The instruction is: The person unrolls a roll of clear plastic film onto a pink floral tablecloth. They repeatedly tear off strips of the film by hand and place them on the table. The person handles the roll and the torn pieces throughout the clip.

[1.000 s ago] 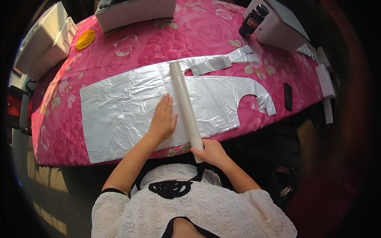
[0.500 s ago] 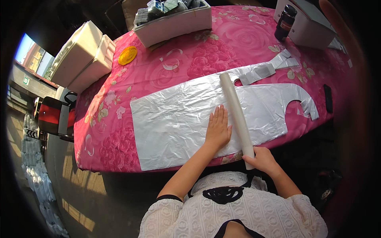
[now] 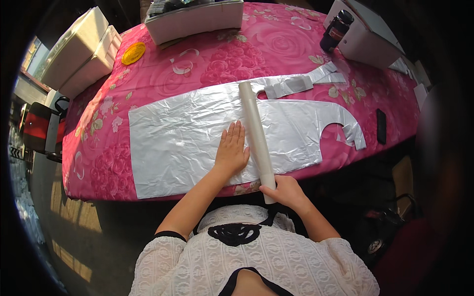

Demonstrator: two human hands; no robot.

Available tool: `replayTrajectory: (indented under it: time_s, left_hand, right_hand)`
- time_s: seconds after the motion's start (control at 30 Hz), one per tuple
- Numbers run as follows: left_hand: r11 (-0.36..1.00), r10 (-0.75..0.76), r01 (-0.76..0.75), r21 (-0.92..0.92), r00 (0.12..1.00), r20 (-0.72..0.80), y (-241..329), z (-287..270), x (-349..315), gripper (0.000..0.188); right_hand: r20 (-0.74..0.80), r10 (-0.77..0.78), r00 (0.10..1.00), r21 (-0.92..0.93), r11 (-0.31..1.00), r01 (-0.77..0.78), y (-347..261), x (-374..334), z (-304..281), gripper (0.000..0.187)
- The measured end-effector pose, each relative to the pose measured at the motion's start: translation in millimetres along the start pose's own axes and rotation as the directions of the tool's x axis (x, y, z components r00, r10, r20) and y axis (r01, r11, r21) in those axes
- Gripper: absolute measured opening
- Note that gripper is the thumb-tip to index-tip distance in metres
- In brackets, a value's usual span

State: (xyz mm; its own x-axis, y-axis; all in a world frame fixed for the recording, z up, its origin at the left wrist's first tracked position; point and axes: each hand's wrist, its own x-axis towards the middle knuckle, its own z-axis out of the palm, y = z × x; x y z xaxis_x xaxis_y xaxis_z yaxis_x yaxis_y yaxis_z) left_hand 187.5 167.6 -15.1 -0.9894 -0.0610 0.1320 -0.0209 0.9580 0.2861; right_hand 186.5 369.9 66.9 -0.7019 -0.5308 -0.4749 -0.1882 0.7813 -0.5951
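Note:
Silvery plastic carrier bags [image 3: 173,148] with cut-out handles lie flat on the table, the handle ends toward the right. A long pale tube or rod [image 3: 254,128] rests across them, its near end past the table's front edge. My right hand [image 3: 284,191] is wrapped around that near end. Just left of the tube, my left hand [image 3: 232,148] lies flat on the silvery plastic, palm down, fingers stretched out. Whether one bag or several lie stacked there, I cannot tell.
A pink floral cloth covers the table [image 3: 111,153]. At the back stand a white foam box [image 3: 197,22] with packets, a dark bottle [image 3: 337,31] and another white box [image 3: 363,44]. Pale boxes [image 3: 81,54] and a yellow disc [image 3: 133,53] are left; a black phone-like object [image 3: 381,126] lies right.
The whole view has shifted, so everything sits farther left and slightly higher in the picture. My hands, the tube and the bags keep nearly the same places relative to each other.

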Motion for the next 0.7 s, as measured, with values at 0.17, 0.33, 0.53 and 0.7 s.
replayTrajectory:
  time_s: [0.17,0.33,0.53,0.7]
  left_hand:
    - [1.0,0.016,-0.017,-0.014,1.0,-0.024,0.6,1.0,0.2,0.066]
    - [0.999,-0.002,0.002,-0.038,1.0,0.007,0.0,0.8,-5.7,0.067]
    - [1.0,-0.014,0.014,-0.006,1.0,0.025,1.6,0.3,-1.1,0.067]
    - [0.999,-0.023,0.024,-0.046,0.999,0.028,2.0,-1.6,0.7,0.068]
  right_hand:
    - [0.02,0.001,1.0,-0.011,1.0,0.0,0.7,2.2,-1.8,0.045]
    - [0.028,0.003,1.0,-0.007,1.0,-0.003,-3.3,-2.1,2.3,0.043]
    - [0.019,-0.02,1.0,0.029,0.999,0.019,-6.4,-2.6,-3.8,0.044]
    - [0.039,-0.027,0.999,-0.007,1.0,0.028,-3.0,-1.1,-4.1,0.047]
